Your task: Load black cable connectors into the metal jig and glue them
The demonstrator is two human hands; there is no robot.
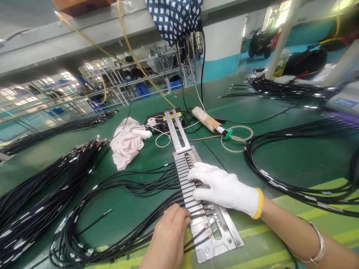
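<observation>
A long slotted metal fixture (pixel 206 249) lies on the green bench, with black cables (pixel 157 175) seated side by side in its slots. Their metal-tipped ends point right. My left hand (pixel 169 231), bare, is at the fixture's left edge with its fingers curled together on a black cable; the fingertips are partly hidden. Over the middle of the fixture rests my right hand (pixel 224 186) in a white knit glove, fingers stretched and apart, fingertips on the row of cable ends. Two cables (pixel 199 239) lie at a slant across the near end.
Thick black cable bundles (pixel 56 179) lie at left, with looped cables (pixel 260 168) at right. Beyond the fixture are a crumpled pale cloth (pixel 127 144), a black box (pixel 157 121) and a taped tool handle (pixel 206 119). A patterned cloth (pixel 176 16) hangs overhead.
</observation>
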